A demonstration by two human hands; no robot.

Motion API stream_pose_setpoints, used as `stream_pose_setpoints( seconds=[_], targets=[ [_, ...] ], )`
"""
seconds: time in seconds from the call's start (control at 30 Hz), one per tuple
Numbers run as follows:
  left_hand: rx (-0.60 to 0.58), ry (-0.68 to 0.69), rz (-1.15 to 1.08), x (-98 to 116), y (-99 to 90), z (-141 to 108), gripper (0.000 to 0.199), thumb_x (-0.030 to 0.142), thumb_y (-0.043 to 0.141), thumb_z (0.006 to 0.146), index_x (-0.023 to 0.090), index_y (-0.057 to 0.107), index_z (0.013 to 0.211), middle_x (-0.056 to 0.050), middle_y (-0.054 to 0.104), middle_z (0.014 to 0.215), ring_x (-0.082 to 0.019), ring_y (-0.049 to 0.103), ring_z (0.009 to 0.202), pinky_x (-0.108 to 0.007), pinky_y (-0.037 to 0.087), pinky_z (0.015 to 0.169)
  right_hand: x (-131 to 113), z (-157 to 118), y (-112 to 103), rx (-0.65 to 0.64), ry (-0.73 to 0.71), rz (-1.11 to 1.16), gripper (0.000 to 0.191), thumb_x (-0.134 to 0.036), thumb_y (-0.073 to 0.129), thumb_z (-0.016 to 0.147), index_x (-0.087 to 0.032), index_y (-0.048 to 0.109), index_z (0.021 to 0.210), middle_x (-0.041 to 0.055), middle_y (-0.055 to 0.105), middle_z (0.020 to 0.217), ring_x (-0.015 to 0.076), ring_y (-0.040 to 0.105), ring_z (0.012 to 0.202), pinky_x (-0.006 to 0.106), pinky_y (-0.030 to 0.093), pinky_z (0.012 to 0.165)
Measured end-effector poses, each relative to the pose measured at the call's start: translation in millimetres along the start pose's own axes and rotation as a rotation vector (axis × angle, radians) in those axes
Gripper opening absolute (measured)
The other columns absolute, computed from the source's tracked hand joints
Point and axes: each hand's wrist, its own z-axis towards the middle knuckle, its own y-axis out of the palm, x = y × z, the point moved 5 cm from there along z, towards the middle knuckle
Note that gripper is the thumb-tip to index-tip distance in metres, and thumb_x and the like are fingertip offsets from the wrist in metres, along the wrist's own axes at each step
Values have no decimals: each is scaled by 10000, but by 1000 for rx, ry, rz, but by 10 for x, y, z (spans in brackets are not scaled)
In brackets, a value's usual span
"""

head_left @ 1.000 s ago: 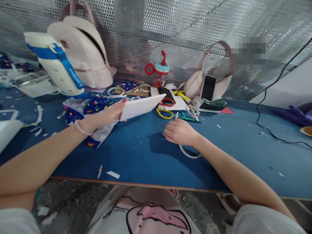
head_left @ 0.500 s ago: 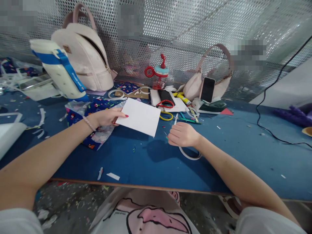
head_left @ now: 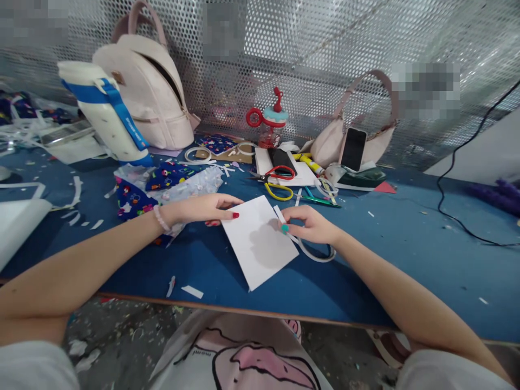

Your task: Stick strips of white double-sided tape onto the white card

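Observation:
A flat white card (head_left: 260, 244) is tilted over the table, its left corner pinched between the thumb and fingers of my left hand (head_left: 207, 210). At the card's right edge, my right hand (head_left: 311, 223) grips a narrow white strip of tape (head_left: 279, 214) between thumb and fingers. From that hand the strip seems to run down to a white tape roll (head_left: 319, 258) lying on the table below it. Behind my left wrist lies crumpled blue patterned fabric (head_left: 134, 197) with a whitish backing. Scissors with red and yellow handles (head_left: 278, 189) lie just beyond the card.
A cream backpack (head_left: 146, 97) and a blue-white bottle (head_left: 103, 116) stand at the back left. A red-handled cup (head_left: 268, 132) is behind the scissors. At the back right, a phone (head_left: 353, 149) leans on a small handbag (head_left: 325, 143). A black cable (head_left: 441, 189) crosses the right side.
My left hand has brought the card down and to the right, turning it. My right hand has gone from a loose fist to pinching the tape strip at the card's edge.

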Motion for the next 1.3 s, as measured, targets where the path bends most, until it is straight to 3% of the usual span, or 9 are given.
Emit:
stream_pose_setpoints(
  seconds=[0.13,0.27,0.37,0.5,0.7,0.87,1.0,1.13,1.3],
  targets=[
    [114,60,197,64,64,26,590,420,591,833,171,492,1358,-74,647,1073,-145,564,733,-218,443,586,-17,-2,81,-184,104,271,284,-403,467,947,-165,528,804,37,597,783,137,549,746,294,444,724],
    [189,96,396,45,90,47,522,397,489,875,168,530,1343,-99,601,1234,-217,583,1003,-282,468,801,-67,-5,112,-279,126,440,322,-451,474,947,-169,495,793,8,559,738,118,517,696,268,419,677],
    [216,132,476,56,168,43,510,387,464,877,147,559,1317,-122,566,1231,-226,583,1035,-309,469,858,-126,-3,163,-346,148,434,311,-419,478,942,-173,473,752,-18,503,702,99,450,641,241,373,617],
    [206,200,500,111,341,7,431,331,464,879,149,588,1250,-120,534,1246,-210,590,1034,-295,491,856,-251,22,309,-417,152,252,285,-352,423,946,-183,454,718,-33,425,683,103,405,643,240,351,618],
    [165,254,524,146,458,-46,335,287,470,897,177,618,1178,-102,502,1277,-202,589,1029,-309,471,917,-403,94,473,-362,130,-26,231,-227,406,918,-194,402,690,-15,441,716,116,421,678,256,343,660],
    [178,235,564,205,465,-101,286,321,483,918,214,670,1108,-74,508,1237,-184,599,920,-318,466,867,-409,96,504,-393,128,-8,245,-268,404,939,-193,420,706,-3,461,740,120,439,688,253,356,665],
    [60,299,443,331,569,-161,228,348,558,891,207,704,994,-59,528,1147,-157,592,871,-281,464,832,-385,86,496,-364,129,0,249,-270,421,925,-196,405,688,-6,458,732,117,440,677,251,348,655],
    [43,290,365,352,598,-162,195,316,582,864,168,697,810,-58,533,1112,-123,573,787,-263,463,773,-333,76,475,-309,202,-131,295,-288,482,897,-193,390,634,-18,445,678,109,412,631,250,309,610],
    [21,276,283,326,645,-155,198,299,564,867,155,655,767,-68,540,1103,-149,594,870,-280,473,831,-287,43,425,-271,346,-271,278,-324,605,817,-183,468,621,-23,511,654,99,415,589,252,281,576]
  ],
)
